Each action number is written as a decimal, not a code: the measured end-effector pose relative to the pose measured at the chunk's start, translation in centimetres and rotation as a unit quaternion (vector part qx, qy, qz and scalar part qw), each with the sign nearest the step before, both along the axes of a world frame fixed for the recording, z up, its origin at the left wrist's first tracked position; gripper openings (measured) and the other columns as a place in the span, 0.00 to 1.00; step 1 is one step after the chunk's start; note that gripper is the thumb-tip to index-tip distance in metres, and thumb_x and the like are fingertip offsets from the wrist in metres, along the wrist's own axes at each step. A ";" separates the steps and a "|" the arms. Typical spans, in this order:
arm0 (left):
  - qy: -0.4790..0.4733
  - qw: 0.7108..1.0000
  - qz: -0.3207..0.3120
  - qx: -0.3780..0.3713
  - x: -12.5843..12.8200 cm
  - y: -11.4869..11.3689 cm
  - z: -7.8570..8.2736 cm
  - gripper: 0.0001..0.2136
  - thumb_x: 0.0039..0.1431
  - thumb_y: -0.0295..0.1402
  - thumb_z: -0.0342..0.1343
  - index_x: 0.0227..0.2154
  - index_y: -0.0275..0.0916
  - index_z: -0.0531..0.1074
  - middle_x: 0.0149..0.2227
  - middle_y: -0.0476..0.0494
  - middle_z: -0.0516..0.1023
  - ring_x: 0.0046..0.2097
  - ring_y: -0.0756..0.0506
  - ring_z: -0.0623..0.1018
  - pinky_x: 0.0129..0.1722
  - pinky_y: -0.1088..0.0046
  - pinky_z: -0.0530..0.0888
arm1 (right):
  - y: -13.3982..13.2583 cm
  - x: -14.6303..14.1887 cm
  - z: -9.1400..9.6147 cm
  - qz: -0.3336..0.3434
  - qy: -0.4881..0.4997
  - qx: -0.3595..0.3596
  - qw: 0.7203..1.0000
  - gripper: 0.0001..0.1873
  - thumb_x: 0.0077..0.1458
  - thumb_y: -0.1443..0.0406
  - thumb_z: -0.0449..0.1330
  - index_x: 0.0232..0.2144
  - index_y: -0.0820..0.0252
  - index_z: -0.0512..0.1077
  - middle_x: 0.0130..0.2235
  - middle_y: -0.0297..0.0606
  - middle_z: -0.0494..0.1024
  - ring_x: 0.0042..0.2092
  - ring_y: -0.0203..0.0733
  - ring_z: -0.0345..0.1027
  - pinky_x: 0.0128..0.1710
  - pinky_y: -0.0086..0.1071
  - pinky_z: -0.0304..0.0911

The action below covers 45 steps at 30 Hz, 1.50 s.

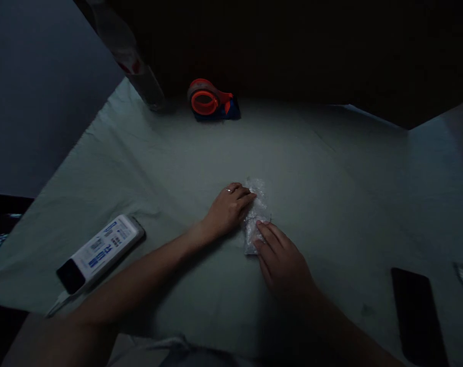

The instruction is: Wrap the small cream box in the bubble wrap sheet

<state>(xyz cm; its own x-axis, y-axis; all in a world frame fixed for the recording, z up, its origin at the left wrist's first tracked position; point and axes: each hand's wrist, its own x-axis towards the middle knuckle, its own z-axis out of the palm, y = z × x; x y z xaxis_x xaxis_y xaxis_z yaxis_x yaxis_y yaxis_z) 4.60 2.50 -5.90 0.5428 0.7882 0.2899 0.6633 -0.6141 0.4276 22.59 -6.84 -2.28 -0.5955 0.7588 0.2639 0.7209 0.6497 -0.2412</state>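
A small strip of clear bubble wrap (258,206) lies on the green cloth in the middle of the table, its lower part folded over. Whether anything is inside it, I cannot make out. My left hand (231,208), with a ring on one finger, grips the left side of the wrap, fingers together and bent over its edge. Lower down, my right hand (283,257) pinches the folded part from the right, its fingertips on the plastic and its thumb mostly hidden.
An orange and blue tape dispenser (212,102) stands at the back, near a clear plastic bottle or tube (145,84). A white device with a cable (101,252) lies at left, a black phone (418,313) at right. A large dark box-like object (292,51) fills the back.
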 end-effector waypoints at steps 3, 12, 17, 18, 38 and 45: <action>0.042 0.999 0.021 0.020 -0.4 -0.1 -0.1 0.13 0.62 0.30 0.49 0.47 0.34 0.70 0.46 0.39 0.74 0.50 0.40 0.67 0.52 0.60 0.68 | 0.2 0.1 0.0 0.010 -0.017 0.006 1.000 0.14 0.55 0.75 0.50 0.40 0.70 0.72 0.52 0.56 0.72 0.56 0.54 0.62 0.48 0.45 0.68; 0.072 0.992 0.100 -0.037 0.7 2.0 1.1 0.16 0.58 0.34 0.54 0.48 0.34 0.69 0.41 0.37 0.71 0.46 0.39 0.66 0.47 0.62 0.68 | 0.3 -0.1 0.0 0.003 -0.010 0.014 1.000 0.13 0.55 0.76 0.50 0.38 0.70 0.73 0.51 0.55 0.73 0.54 0.55 0.64 0.47 0.45 0.69; 0.066 0.986 0.145 -0.046 1.5 3.1 0.5 0.07 0.59 0.30 0.50 0.34 0.35 0.73 0.36 0.39 0.71 0.43 0.41 0.66 0.45 0.64 0.67 | 0.3 -0.2 -0.1 0.004 -0.011 0.009 1.000 0.12 0.56 0.75 0.50 0.38 0.71 0.73 0.51 0.55 0.73 0.54 0.55 0.65 0.48 0.45 0.69; 0.060 0.984 0.162 -0.047 1.5 3.2 0.4 0.07 0.58 0.29 0.51 0.33 0.34 0.73 0.36 0.39 0.71 0.42 0.41 0.66 0.46 0.64 0.67 | 0.3 -0.2 -0.1 0.004 -0.010 0.009 1.000 0.12 0.56 0.75 0.50 0.38 0.71 0.73 0.51 0.55 0.73 0.54 0.55 0.65 0.48 0.45 0.69; -0.062 0.946 0.185 -0.257 3.3 0.5 3.0 0.03 0.54 0.28 0.52 0.27 0.38 0.69 0.26 0.49 0.73 0.27 0.50 0.70 0.29 0.74 0.64 | 0.5 -0.3 0.0 0.000 0.001 0.009 1.000 0.12 0.56 0.76 0.50 0.38 0.70 0.72 0.49 0.55 0.74 0.56 0.54 0.62 0.50 0.45 0.67; -0.078 0.971 0.098 -0.204 1.8 -0.3 1.3 0.04 0.57 0.26 0.52 0.33 0.37 0.71 0.31 0.47 0.74 0.34 0.49 0.71 0.38 0.72 0.68 | 1.6 0.3 0.9 0.036 -0.019 -0.018 0.999 0.13 0.54 0.74 0.50 0.41 0.69 0.71 0.51 0.55 0.73 0.54 0.52 0.65 0.51 0.45 0.66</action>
